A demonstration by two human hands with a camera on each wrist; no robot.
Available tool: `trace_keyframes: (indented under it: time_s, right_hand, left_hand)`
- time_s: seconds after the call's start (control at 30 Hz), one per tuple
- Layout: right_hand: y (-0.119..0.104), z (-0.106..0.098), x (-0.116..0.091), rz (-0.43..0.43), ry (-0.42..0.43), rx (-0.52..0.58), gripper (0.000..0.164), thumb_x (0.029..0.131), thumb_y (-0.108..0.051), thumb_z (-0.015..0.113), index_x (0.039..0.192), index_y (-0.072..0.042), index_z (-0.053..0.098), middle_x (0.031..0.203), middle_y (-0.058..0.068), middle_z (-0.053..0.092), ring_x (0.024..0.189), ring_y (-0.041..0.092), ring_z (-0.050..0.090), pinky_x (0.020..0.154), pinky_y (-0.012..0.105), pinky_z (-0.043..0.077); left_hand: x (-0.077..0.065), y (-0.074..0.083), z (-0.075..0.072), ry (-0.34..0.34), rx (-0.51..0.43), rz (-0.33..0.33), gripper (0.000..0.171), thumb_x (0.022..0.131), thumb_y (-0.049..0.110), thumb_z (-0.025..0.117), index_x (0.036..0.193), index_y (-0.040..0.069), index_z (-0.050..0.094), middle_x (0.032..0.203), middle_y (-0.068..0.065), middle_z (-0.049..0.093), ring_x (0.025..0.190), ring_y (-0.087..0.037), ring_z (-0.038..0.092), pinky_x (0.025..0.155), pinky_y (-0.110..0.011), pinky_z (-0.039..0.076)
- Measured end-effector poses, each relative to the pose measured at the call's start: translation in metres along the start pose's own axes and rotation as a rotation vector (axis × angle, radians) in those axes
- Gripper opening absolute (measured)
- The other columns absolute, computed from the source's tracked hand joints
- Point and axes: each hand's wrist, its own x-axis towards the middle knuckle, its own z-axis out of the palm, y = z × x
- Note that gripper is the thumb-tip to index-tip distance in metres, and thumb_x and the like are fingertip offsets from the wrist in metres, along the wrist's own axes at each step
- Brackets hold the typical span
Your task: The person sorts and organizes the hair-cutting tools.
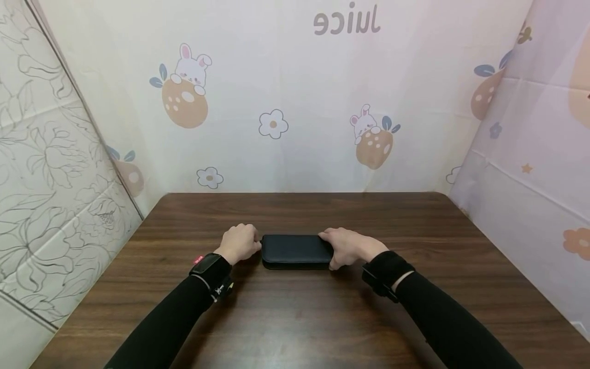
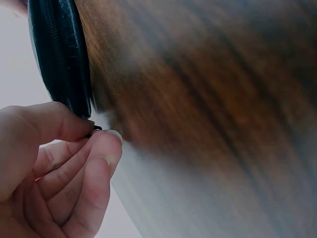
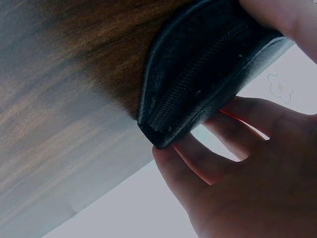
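A black zippered case [image 1: 295, 250] with rounded corners lies flat on the table, between the two hands. At its left end my left hand [image 1: 237, 243] pinches a small dark zipper pull [image 2: 96, 129] between thumb and curled forefinger, as the left wrist view shows. My right hand [image 1: 349, 247] grips the opposite end, thumb on the near side and fingers along the far side. In the right wrist view, a closed stretch of zipper [image 3: 185, 77] runs round the edge of that end. The fingers partly cover the case's right corners.
The case rests on a dark brown wooden table [image 1: 286, 318]. Behind the table hangs a pale printed curtain [image 1: 313, 143], with another printed sheet [image 1: 534, 169] along the right. A flower-patterned panel [image 1: 60, 169] borders the left side. Both wrists wear black bands.
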Motion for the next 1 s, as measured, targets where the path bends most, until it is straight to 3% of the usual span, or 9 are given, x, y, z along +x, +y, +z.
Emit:
trace_keyframes:
  time_s: [0.33, 0.77, 1.0]
  right_hand:
    - [0.0015, 0.0034, 0.0009, 0.002, 0.000, 0.003, 0.086, 0.083, -0.015, 0.082, 0.155, -0.002, 0.038, 0.157, 0.017, 0.038, 0.140, 0.036, 0.041, 0.109, 0.049, 0.039]
    - [0.0028, 0.0038, -0.0001, -0.013, 0.011, -0.002, 0.085, 0.083, -0.015, 0.082, 0.156, -0.002, 0.038, 0.156, 0.016, 0.040, 0.138, 0.035, 0.043, 0.107, 0.048, 0.040]
    - [0.0036, 0.0032, -0.0011, -0.021, 0.015, -0.005, 0.085, 0.083, -0.015, 0.082, 0.155, -0.002, 0.038, 0.157, 0.017, 0.039, 0.139, 0.036, 0.042, 0.108, 0.049, 0.040]
  left_hand:
    - [0.0007, -0.0001, 0.0018, 0.001, 0.001, -0.005, 0.009, 0.093, 0.018, 0.072, 0.088, 0.012, 0.076, 0.082, -0.002, 0.069, 0.073, -0.022, 0.064, 0.069, -0.042, 0.054]
    - [0.0015, 0.0017, 0.0017, 0.006, -0.001, -0.009, 0.015, 0.094, 0.017, 0.071, 0.079, 0.013, 0.073, 0.074, 0.001, 0.065, 0.066, -0.019, 0.058, 0.065, -0.038, 0.051]
    - [0.0019, 0.0017, 0.0002, 0.013, 0.005, 0.008, 0.026, 0.095, 0.016, 0.069, 0.069, 0.013, 0.065, 0.061, 0.002, 0.054, 0.059, -0.019, 0.051, 0.058, -0.035, 0.040]
